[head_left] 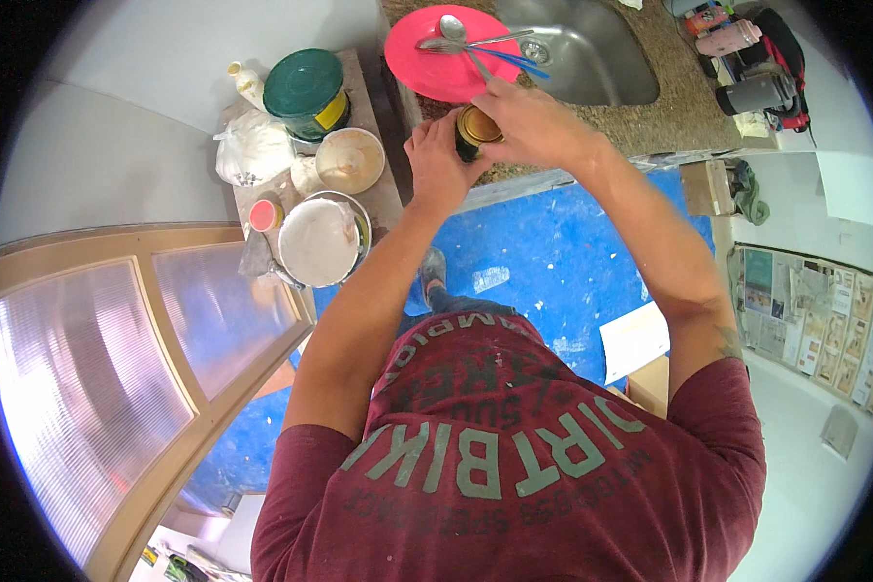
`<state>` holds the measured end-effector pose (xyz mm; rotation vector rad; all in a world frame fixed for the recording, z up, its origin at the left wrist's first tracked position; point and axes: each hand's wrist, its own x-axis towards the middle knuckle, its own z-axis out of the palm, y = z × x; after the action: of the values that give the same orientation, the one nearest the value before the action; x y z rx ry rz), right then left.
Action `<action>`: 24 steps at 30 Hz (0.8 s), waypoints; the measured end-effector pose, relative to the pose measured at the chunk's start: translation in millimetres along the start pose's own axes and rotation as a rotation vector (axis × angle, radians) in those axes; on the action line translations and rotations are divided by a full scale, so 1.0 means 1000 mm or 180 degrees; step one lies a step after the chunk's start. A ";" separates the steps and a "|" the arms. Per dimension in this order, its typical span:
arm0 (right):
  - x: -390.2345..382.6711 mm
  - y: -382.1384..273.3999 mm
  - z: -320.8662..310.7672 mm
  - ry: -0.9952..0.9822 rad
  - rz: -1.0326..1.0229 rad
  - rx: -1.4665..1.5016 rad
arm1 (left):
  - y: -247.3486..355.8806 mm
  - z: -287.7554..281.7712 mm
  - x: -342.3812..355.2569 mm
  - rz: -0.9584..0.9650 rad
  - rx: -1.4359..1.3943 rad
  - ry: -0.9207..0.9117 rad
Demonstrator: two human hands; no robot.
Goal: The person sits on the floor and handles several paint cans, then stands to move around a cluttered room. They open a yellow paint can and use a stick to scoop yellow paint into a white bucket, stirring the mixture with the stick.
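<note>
A small dark jar with a gold lid stands at the edge of the granite counter. My left hand is wrapped round its left side. My right hand is closed above the jar's right side, its thumb low against the jar. From its fingers a slim metal utensil points up over the plate's rim; I cannot make out which end shows. Just beyond both hands lies a pink plate bearing a spoon, a fork and blue-handled cutlery.
A steel sink is set into the counter. On a side table at left are a green-lidded tub, a whitish bowl, a white-filled bucket and a white bag. Bottles stand far right. Below is blue floor.
</note>
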<state>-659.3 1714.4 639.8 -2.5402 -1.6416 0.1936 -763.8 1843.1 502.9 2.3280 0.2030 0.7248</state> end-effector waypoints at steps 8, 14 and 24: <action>0.004 0.016 -0.011 -0.0253 -0.0350 -0.0060 | -0.003 -0.012 0.007 0.0103 -0.0154 -0.0341; 0.008 0.008 -0.020 -0.0608 -0.0389 -0.0171 | -0.011 -0.023 0.013 0.0298 -0.0156 -0.0647; 0.014 -0.011 -0.022 -0.1139 -0.0484 -0.0794 | -0.018 -0.029 0.015 0.0332 -0.0262 -0.0969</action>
<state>-659.8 1730.6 662.2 -2.6608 -2.0998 0.4822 -766.1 1878.2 515.5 2.3467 -0.0833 0.4106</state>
